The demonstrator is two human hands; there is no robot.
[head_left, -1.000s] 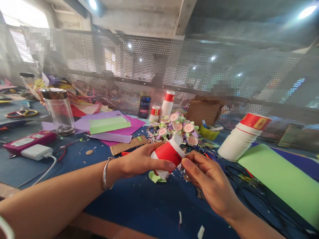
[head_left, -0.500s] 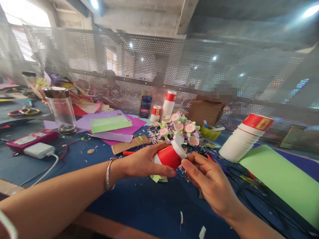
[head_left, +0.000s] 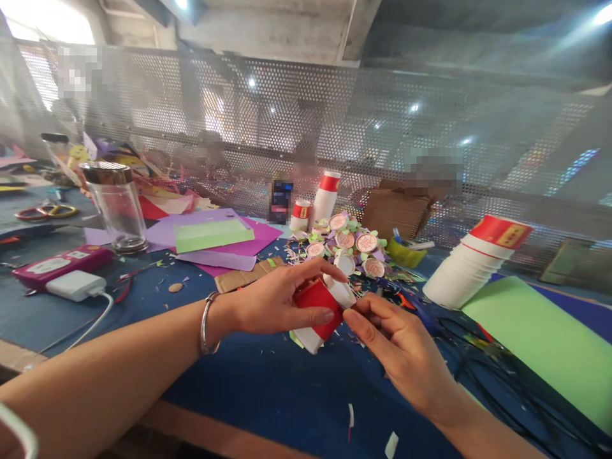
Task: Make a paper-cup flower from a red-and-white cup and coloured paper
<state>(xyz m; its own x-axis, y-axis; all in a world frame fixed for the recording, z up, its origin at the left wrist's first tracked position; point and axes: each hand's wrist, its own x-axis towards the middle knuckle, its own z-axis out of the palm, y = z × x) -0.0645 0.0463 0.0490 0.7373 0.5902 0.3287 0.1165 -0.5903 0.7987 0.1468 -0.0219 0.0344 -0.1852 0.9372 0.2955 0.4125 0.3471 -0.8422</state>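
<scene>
Since the earlier frame, the left hand (head_left: 270, 299) has shifted its index finger up and over the white far end of the red-and-white cup (head_left: 316, 301), and more of the cup's white near end now shows below the thumb. The right hand (head_left: 401, 344) has barely moved.

The cup is held tilted just above the surface (head_left: 258, 395), nearer than the pile of paper discs (head_left: 345, 240), with its far end leaning right. The left fingers grip it, thumb across the red band. The right thumb and index finger are drawn together at its right edge; whether they pinch the edge or something small cannot be told.

The step in hand seems to be careful fingertip work along that edge. From here, the next move would call for a steady left hold, light enough not to crush the wall, while the right fingertips follow the edge.

A tilted stack of cups (head_left: 471, 268) stands to the right, beside the green sheet (head_left: 540, 344).
</scene>
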